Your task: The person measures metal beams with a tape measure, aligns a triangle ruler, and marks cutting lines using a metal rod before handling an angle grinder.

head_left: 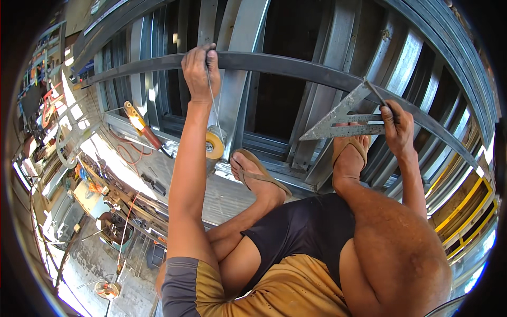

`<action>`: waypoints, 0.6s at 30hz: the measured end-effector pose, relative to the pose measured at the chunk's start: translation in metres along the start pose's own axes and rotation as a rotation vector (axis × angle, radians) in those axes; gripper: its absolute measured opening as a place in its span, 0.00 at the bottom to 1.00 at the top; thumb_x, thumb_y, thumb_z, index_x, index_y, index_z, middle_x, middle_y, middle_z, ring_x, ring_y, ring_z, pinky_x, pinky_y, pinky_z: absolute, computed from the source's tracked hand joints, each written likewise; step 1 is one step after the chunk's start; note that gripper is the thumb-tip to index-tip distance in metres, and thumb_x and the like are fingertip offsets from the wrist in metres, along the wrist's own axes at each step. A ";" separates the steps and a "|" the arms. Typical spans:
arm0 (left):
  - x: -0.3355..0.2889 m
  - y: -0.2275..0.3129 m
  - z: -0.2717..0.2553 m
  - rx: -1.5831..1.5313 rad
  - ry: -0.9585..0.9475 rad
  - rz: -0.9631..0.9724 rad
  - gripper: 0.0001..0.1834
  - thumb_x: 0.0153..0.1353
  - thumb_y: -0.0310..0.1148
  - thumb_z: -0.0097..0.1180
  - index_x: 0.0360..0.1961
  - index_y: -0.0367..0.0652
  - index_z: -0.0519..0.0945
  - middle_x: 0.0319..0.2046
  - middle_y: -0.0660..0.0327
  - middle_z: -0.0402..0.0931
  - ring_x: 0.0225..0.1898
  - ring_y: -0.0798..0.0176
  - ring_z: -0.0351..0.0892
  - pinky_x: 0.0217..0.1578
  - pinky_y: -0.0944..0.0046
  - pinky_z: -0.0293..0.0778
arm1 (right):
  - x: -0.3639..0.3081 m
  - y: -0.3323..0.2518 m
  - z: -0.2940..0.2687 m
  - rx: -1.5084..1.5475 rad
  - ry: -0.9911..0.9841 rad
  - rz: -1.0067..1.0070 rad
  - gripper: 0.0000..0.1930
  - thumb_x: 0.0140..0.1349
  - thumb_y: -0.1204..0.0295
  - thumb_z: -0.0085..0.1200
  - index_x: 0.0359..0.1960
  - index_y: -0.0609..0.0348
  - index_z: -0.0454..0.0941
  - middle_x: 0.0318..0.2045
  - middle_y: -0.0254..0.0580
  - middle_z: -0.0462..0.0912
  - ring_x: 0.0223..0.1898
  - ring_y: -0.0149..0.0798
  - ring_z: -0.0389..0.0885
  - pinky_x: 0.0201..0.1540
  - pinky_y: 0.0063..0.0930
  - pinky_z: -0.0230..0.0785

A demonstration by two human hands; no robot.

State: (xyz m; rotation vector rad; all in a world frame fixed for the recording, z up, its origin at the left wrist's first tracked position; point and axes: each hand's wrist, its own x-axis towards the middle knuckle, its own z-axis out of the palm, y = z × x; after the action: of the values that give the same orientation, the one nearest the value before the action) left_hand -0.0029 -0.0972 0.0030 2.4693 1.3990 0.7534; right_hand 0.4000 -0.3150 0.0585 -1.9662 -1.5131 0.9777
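Note:
A long dark metal bar [296, 68] lies across the steel frame in front of me. My left hand [199, 74] is closed over it, left of the middle. From that hand a thin pale strip runs down toward a round yellow-rimmed thing [214, 145], which looks like a tape measure. My right hand [397, 126] grips a grey metal speed square [343, 117] by its right end, and also a thin dark rod [376, 93]. The square's upper corner and the rod's tip meet the bar's near edge. What the rod is I cannot tell.
Galvanized steel channels [243, 68] run beneath the bar, with dark gaps between them. A yellow and red corded hand tool [141, 126] rests on the frame at left. My sandalled feet [259, 171] are at the frame's near edge. A cluttered bench [113, 187] stands left.

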 end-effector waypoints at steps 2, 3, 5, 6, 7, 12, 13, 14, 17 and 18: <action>-0.001 -0.019 0.008 0.096 0.068 0.053 0.12 0.70 0.35 0.51 0.40 0.40 0.83 0.39 0.54 0.83 0.45 0.49 0.81 0.52 0.54 0.70 | -0.001 -0.006 0.001 -0.021 -0.028 -0.011 0.13 0.71 0.64 0.54 0.40 0.65 0.80 0.21 0.51 0.77 0.22 0.51 0.77 0.28 0.36 0.68; 0.000 -0.022 0.011 0.133 0.088 0.079 0.13 0.70 0.36 0.49 0.37 0.41 0.83 0.36 0.55 0.83 0.42 0.50 0.81 0.49 0.54 0.70 | -0.002 -0.008 0.003 -0.019 -0.036 -0.015 0.13 0.70 0.65 0.54 0.39 0.64 0.80 0.21 0.51 0.78 0.23 0.52 0.78 0.28 0.36 0.68; 0.004 -0.033 0.013 0.133 0.081 0.085 0.12 0.69 0.35 0.50 0.35 0.42 0.83 0.34 0.57 0.82 0.40 0.51 0.81 0.48 0.54 0.70 | -0.003 -0.012 0.007 -0.007 -0.058 -0.025 0.13 0.70 0.65 0.54 0.39 0.64 0.80 0.22 0.52 0.78 0.24 0.53 0.79 0.29 0.37 0.70; 0.003 -0.037 0.017 0.127 0.068 0.093 0.11 0.68 0.35 0.50 0.33 0.44 0.82 0.33 0.59 0.81 0.38 0.53 0.80 0.46 0.54 0.69 | -0.004 -0.012 0.009 -0.016 -0.071 -0.024 0.13 0.70 0.65 0.54 0.39 0.64 0.80 0.22 0.52 0.78 0.24 0.53 0.79 0.29 0.37 0.70; 0.009 -0.038 0.018 0.105 0.083 0.137 0.12 0.67 0.35 0.49 0.31 0.45 0.82 0.31 0.60 0.81 0.35 0.53 0.80 0.41 0.56 0.69 | -0.004 -0.013 0.009 0.005 -0.080 -0.026 0.13 0.70 0.65 0.54 0.39 0.64 0.80 0.22 0.52 0.79 0.24 0.54 0.80 0.29 0.37 0.70; 0.016 -0.037 0.016 0.127 0.041 0.133 0.11 0.65 0.35 0.50 0.29 0.46 0.82 0.28 0.61 0.81 0.33 0.53 0.80 0.36 0.58 0.70 | -0.002 -0.015 0.014 0.006 -0.133 -0.046 0.12 0.70 0.66 0.54 0.39 0.64 0.80 0.23 0.52 0.80 0.25 0.55 0.80 0.29 0.38 0.71; 0.018 -0.038 0.015 0.106 0.020 0.109 0.11 0.65 0.35 0.50 0.28 0.45 0.82 0.27 0.60 0.81 0.32 0.52 0.80 0.35 0.57 0.71 | -0.001 -0.016 0.015 0.005 -0.138 -0.047 0.12 0.70 0.66 0.54 0.39 0.64 0.80 0.23 0.52 0.80 0.25 0.55 0.80 0.29 0.38 0.71; 0.020 -0.038 0.015 0.085 -0.001 0.086 0.12 0.65 0.35 0.50 0.28 0.45 0.82 0.26 0.59 0.81 0.31 0.51 0.80 0.34 0.56 0.72 | 0.000 -0.018 0.017 0.027 -0.148 -0.044 0.12 0.70 0.66 0.54 0.39 0.64 0.80 0.23 0.52 0.80 0.25 0.55 0.80 0.29 0.38 0.71; 0.030 -0.040 0.012 0.091 -0.033 0.061 0.14 0.67 0.37 0.48 0.27 0.46 0.82 0.25 0.56 0.82 0.29 0.47 0.81 0.33 0.53 0.75 | 0.006 -0.021 0.017 0.033 -0.174 -0.055 0.11 0.69 0.67 0.54 0.39 0.64 0.80 0.23 0.53 0.80 0.25 0.55 0.80 0.29 0.38 0.70; 0.031 -0.040 0.009 0.114 -0.092 0.026 0.15 0.68 0.38 0.47 0.28 0.46 0.83 0.26 0.56 0.82 0.30 0.46 0.82 0.33 0.53 0.75 | 0.008 -0.022 0.018 0.017 -0.190 -0.064 0.10 0.69 0.68 0.54 0.39 0.64 0.80 0.24 0.53 0.80 0.25 0.55 0.81 0.29 0.37 0.70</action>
State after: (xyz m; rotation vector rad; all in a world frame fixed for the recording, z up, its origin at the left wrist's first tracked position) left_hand -0.0150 -0.0490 -0.0105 2.5766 1.4171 0.5717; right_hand 0.3734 -0.3026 0.0606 -1.8448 -1.6518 1.1737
